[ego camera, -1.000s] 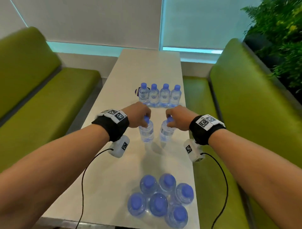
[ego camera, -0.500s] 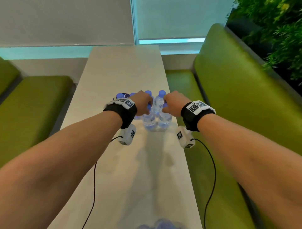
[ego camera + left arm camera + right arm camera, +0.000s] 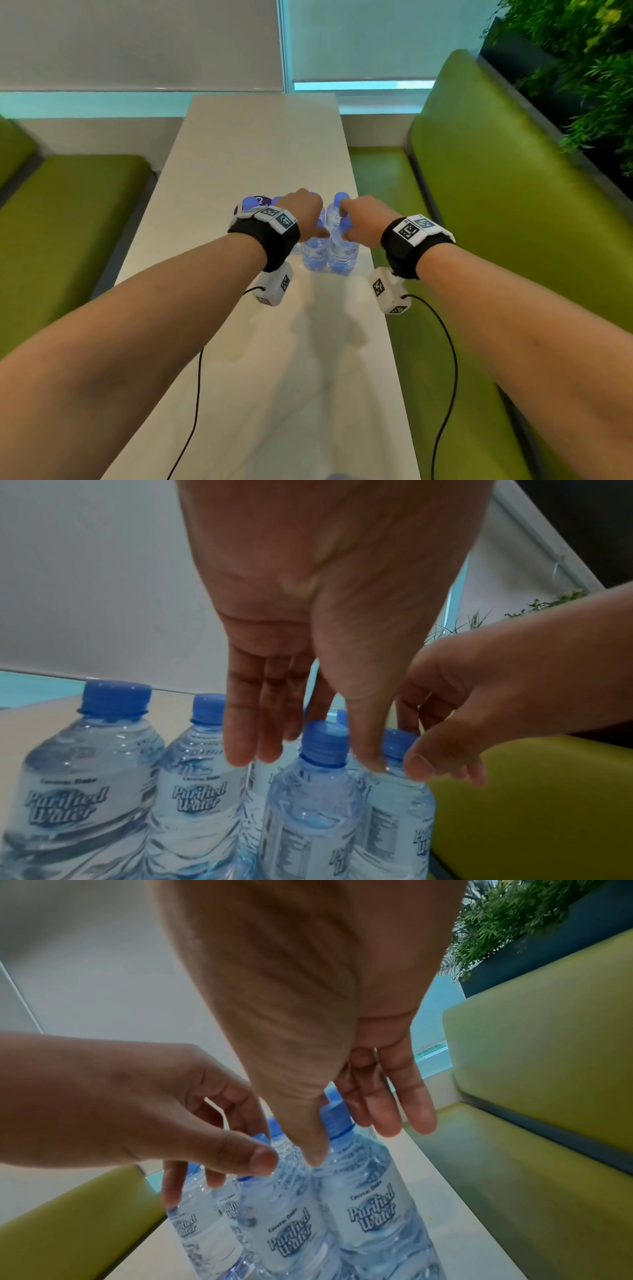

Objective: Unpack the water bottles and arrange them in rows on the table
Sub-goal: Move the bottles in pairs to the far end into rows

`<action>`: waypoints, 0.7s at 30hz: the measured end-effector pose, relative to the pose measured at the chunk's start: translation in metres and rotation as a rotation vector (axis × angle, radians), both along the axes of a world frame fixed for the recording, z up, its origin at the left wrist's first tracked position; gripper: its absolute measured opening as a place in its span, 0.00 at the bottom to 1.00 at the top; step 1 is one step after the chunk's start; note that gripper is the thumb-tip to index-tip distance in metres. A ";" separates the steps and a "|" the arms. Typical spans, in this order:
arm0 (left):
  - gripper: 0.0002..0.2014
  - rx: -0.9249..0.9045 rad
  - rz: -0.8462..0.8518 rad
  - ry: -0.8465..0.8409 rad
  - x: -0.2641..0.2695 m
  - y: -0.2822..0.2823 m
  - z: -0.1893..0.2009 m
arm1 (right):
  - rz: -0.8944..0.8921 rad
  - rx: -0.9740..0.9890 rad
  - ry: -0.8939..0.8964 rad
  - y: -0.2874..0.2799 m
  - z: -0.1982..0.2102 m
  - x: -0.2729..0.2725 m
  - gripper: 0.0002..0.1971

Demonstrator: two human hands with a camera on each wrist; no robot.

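Observation:
Two clear water bottles with blue caps stand side by side on the pale table point(image 3: 260, 144), just in front of a back row of like bottles point(image 3: 85, 791). My left hand point(image 3: 317, 226) hovers over the left bottle point(image 3: 313, 255), and in the left wrist view its straight fingers point(image 3: 240, 750) and thumb hang on either side of the cap without closing on it. My right hand point(image 3: 344, 222) is above the right bottle point(image 3: 342, 253). Its fingers point(image 3: 394, 1123) are straight beside the cap, and its thumb lies against the bottle point(image 3: 369, 1213).
Green benches run along both sides, the left point(image 3: 68, 222) and the right point(image 3: 496, 205). Plants point(image 3: 582, 68) stand behind the right one. A blue trace of the remaining bottle pack point(image 3: 337, 477) shows at the table's near end. Bare tabletop lies beyond the back row.
Both hands carried a bottle each forward from mid-table and set it down by the back row. Their grips on the caps have loosened. The view tilted up off the pack.

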State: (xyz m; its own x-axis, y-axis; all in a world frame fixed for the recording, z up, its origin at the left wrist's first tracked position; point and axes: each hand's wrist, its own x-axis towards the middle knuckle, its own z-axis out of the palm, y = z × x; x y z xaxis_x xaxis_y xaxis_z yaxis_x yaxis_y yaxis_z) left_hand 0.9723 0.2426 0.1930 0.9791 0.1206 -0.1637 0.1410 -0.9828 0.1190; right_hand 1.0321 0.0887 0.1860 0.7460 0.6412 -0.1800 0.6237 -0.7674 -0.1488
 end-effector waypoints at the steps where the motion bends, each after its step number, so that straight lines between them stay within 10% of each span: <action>1: 0.19 -0.008 0.012 0.003 0.000 -0.001 0.000 | 0.010 -0.002 -0.004 0.000 0.001 0.000 0.15; 21: 0.08 0.022 -0.091 0.004 -0.003 0.003 0.001 | 0.004 0.086 -0.071 -0.003 -0.011 0.001 0.10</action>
State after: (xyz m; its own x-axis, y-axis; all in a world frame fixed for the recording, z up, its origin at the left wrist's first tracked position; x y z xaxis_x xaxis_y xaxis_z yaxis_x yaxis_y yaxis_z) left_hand 0.9692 0.2457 0.1936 0.9855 0.0347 -0.1663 0.0514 -0.9940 0.0969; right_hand 1.0329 0.0852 0.1746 0.7520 0.6553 -0.0709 0.6384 -0.7509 -0.1688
